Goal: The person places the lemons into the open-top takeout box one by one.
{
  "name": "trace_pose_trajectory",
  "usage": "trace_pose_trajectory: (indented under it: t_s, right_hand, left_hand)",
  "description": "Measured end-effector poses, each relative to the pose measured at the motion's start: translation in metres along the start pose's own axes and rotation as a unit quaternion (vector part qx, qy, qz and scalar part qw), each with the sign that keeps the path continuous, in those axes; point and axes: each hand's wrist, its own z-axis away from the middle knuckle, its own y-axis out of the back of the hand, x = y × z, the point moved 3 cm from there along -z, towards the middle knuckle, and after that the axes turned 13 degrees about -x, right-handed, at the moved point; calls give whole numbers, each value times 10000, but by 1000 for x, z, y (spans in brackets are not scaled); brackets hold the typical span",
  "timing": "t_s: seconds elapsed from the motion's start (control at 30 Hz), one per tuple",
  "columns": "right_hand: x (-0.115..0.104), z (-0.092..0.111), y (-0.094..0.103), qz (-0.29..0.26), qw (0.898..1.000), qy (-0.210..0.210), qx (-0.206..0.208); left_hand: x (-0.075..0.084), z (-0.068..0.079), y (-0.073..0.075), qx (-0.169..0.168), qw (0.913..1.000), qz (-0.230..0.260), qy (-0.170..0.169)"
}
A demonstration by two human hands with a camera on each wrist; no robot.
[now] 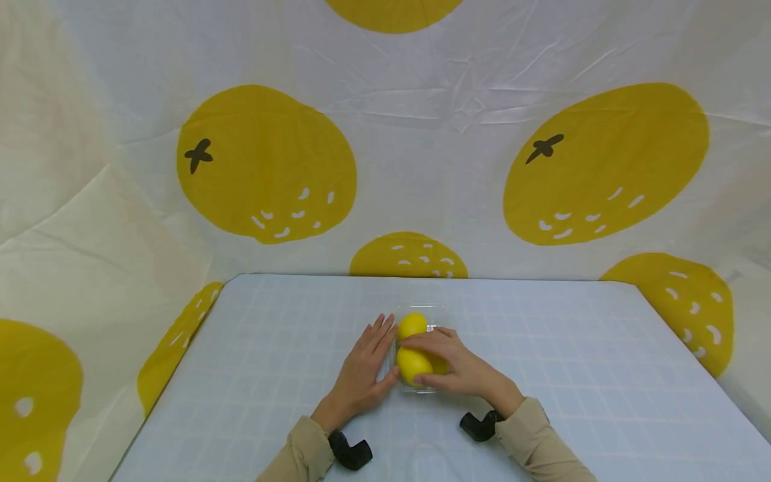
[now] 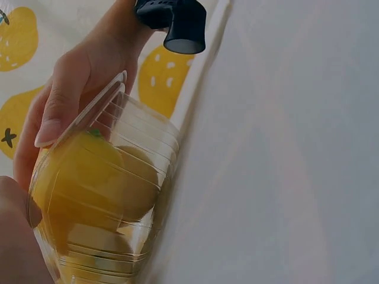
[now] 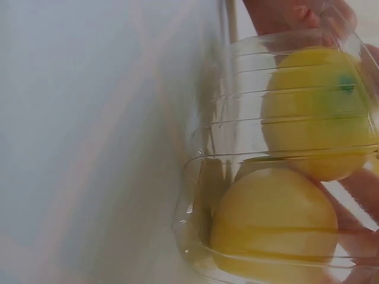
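A clear plastic box holds several yellow lemons. One lemon shows at its far end, and another lies partly under the right hand. My right hand reaches over the box from the right, its thumb and fingers gripping a lemon on the near left side. Along the box's left edge lies my left hand, fingers extended and thumb close to the gripped lemon. Through the ribbed wall in the right wrist view, a lemon with a green mark sits beside a plain-looking lemon.
The box stands on a table with a pale blue checked cloth. Behind and beside the table hangs a white curtain printed with big yellow fruit. Black wrist cameras are strapped to both wrists.
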Motion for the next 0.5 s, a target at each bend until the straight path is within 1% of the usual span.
trace_pose_trajectory:
  t_s: [0.1, 0.23, 0.5]
  right_hand:
    - [0, 0, -1, -11, 10000, 14, 32]
    - [0, -2, -2, 164, 9998, 74, 6]
    - [-4, -6, -4, 967, 9950, -116, -215]
  left_hand:
    - [-1, 0, 0, 1, 10000, -2, -16]
    - [-2, -1, 0, 24, 10000, -6, -50]
    - [-3, 0, -1, 16, 10000, 8, -47]
